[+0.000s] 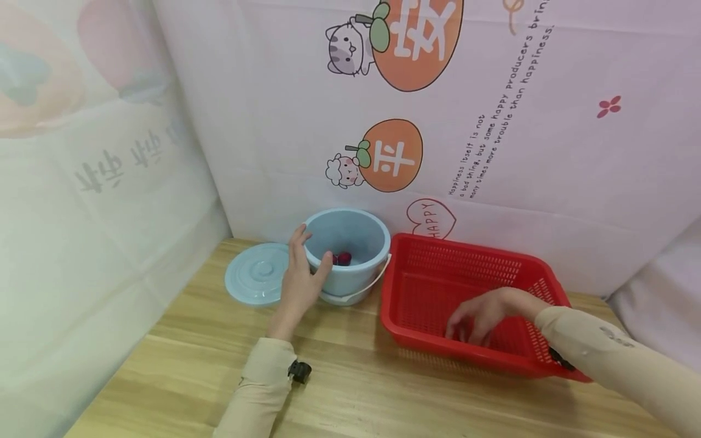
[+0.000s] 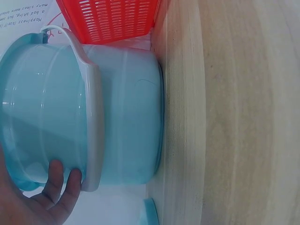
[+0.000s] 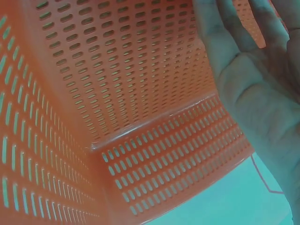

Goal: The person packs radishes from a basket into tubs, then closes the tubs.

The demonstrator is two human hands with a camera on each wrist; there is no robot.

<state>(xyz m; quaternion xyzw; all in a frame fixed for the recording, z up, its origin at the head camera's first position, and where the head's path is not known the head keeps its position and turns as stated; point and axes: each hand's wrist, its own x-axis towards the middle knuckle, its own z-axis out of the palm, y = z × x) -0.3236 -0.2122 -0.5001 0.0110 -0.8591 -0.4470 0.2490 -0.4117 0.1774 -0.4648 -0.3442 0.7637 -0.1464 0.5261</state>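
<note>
My left hand (image 1: 300,277) grips the near-left rim of a light blue plastic bucket (image 1: 353,274), thumb hooked over the edge and fingers round the outside. In the left wrist view its fingers (image 2: 60,186) curl at the rim of the bucket (image 2: 122,117), by the white handle (image 2: 91,117). Small dark red things (image 1: 342,258) lie at the bucket's bottom. My right hand (image 1: 482,315) hangs inside a red perforated basket (image 1: 432,255), fingers pointing down at its floor. The right wrist view shows the palm (image 3: 255,93) spread, holding nothing, above the basket's wall (image 3: 117,93).
The bucket's round blue lid (image 1: 254,281) lies flat on the wooden table (image 1: 356,389), just left of my left hand. A patterned cloth backdrop (image 1: 493,152) closes off the back and left side. The basket sits right beside the bucket.
</note>
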